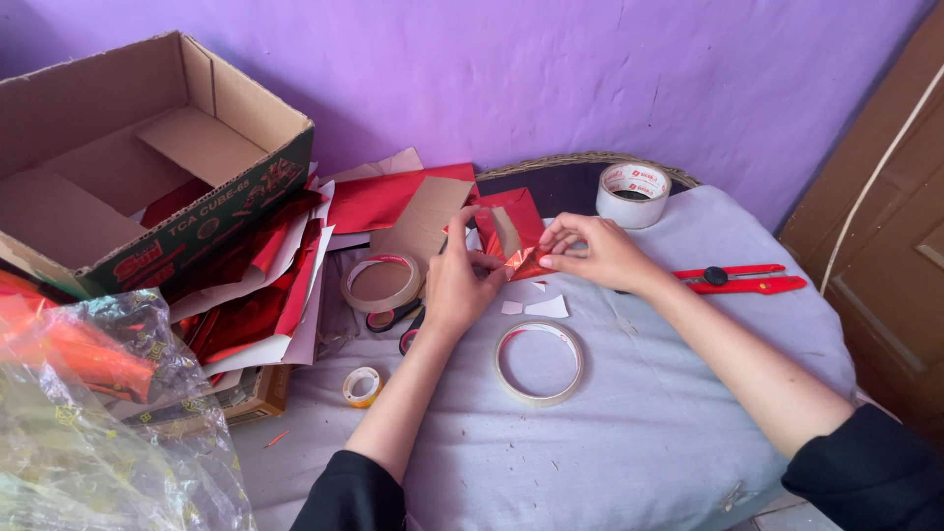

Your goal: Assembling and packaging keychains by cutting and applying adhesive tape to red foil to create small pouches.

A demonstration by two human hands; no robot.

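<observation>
On the grey cloth (629,433) we see three tape rolls — a thin ring (538,362), a wide white one (632,194) and a small yellow one (362,385). A red cutter (742,279) lies at right — an open cardboard box (147,167) stands at left, with red foil sheets (265,295) beside it.

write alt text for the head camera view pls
Two bare hands, left hand and right hand, pinch a small piece of shiny red foil paper above a grey cloth-covered table. Tape rolls, scissors, a red utility knife and an open cardboard box surround them.
</observation>
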